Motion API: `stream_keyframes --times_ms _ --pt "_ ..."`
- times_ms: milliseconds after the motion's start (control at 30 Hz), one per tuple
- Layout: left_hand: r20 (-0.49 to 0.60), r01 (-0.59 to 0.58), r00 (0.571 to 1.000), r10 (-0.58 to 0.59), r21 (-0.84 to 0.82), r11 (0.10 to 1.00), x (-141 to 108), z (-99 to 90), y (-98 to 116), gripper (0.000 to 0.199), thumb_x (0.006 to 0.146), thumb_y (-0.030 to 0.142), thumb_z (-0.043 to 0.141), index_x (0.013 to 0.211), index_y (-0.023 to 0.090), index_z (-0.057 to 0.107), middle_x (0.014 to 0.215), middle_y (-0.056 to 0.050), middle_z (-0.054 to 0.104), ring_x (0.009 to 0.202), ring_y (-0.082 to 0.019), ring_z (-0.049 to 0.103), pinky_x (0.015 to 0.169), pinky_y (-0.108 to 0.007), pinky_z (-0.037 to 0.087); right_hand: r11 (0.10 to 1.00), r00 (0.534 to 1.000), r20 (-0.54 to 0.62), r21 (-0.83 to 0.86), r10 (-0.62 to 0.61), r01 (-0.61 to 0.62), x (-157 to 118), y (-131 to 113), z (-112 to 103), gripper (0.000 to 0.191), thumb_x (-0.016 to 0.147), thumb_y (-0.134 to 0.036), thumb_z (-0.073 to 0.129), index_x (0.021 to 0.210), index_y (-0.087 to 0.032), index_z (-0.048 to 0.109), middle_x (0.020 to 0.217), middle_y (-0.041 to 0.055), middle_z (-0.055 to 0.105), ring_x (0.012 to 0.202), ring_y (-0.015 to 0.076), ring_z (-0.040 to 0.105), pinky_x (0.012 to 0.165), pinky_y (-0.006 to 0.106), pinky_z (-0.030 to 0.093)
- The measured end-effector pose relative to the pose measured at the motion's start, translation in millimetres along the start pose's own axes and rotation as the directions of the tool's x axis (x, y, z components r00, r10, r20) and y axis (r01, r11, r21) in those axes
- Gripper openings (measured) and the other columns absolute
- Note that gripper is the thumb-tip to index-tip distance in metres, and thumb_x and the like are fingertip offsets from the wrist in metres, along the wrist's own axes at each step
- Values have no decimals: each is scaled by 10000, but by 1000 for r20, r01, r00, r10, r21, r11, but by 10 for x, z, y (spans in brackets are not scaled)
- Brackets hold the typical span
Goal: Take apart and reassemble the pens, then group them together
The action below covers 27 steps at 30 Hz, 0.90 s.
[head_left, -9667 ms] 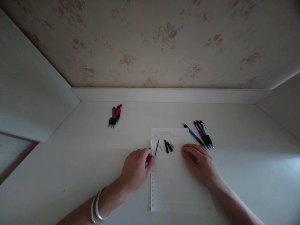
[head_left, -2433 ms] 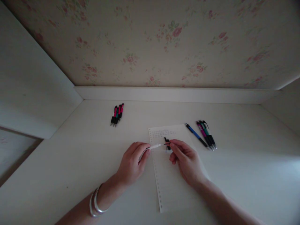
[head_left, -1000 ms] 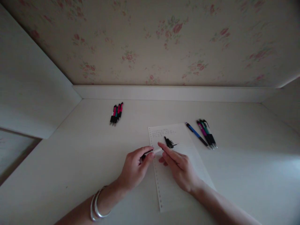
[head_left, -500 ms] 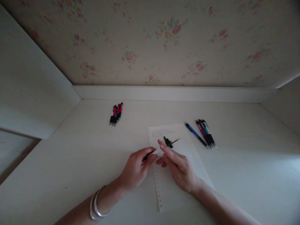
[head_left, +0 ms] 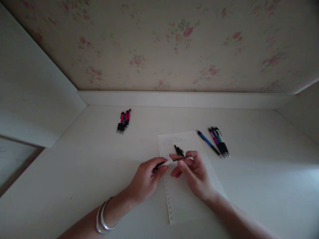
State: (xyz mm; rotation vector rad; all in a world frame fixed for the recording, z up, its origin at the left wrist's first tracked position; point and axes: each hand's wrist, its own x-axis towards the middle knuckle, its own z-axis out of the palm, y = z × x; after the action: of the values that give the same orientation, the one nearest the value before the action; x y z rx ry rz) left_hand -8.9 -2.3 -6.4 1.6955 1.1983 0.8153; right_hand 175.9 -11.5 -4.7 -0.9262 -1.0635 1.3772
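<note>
My left hand (head_left: 147,179) pinches a white pen barrel with a black grip (head_left: 165,163) between thumb and fingers. A thin dark pen refill (head_left: 181,158) runs from the barrel's right end, tilted slightly upward. Thumb and fingers of my right hand (head_left: 195,172) are closed around this refill. Whether the refill's end is inside the barrel is too small to tell. Just beyond the hands, a black pen top with a clip (head_left: 178,150) lies on the sheet of paper (head_left: 189,207), partly behind the right hand's fingers.
On the right lie a blue pen (head_left: 208,142) and a group of pens (head_left: 219,142) in purple, green and white. Several pink and green pens (head_left: 124,121) sit at the back left. Behind the white desk (head_left: 87,169) rises a flowered wall (head_left: 149,39).
My right hand has turned, and its fingers have closed on the refill, which now lies flatter. The left hand keeps its hold on the barrel, almost unmoved.
</note>
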Motion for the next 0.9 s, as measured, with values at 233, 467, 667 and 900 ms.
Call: stream_keyframes --times_ms 233,467,667,900 --pt "20 -75 997 74 79 994 -11 2 -12 249 961 333 570 1119 177 682 1039 -69 747 913 -180 691 810 -241 522 977 1000 -12 -213 24 -26 76 -75 -36 244 895 -426 635 823 -203 699 711 55 739 556 157 660 522 281 533" --pt "19 -79 997 78 66 995 -6 -20 5 230 963 328 568 1092 181 689 1000 -62 742 890 -172 682 796 -234 510 947 995 -94 -318 16 -45 105 -93 -79 249 887 -393 636 737 -210 712 621 3 635 512 119 541 512 257 454" --pt "23 -5 1000 5 14 1000 22 -11 -12 257 946 348 593 1107 184 706 1040 -61 754 895 -174 698 778 -223 523 944 998 -7 -327 -55 50 97 -110 -91 419 907 -388 602 534 -200 627 849 75 698 711 166 624 566 268 464" --pt "32 -1 999 1 17 1000 15 -27 -2 269 936 365 598 1083 174 717 992 -60 762 834 -172 697 731 -225 521 938 997 18 -337 -78 80 98 -78 -95 409 903 -360 624 523 -208 625 883 81 722 895 208 665 618 264 499"
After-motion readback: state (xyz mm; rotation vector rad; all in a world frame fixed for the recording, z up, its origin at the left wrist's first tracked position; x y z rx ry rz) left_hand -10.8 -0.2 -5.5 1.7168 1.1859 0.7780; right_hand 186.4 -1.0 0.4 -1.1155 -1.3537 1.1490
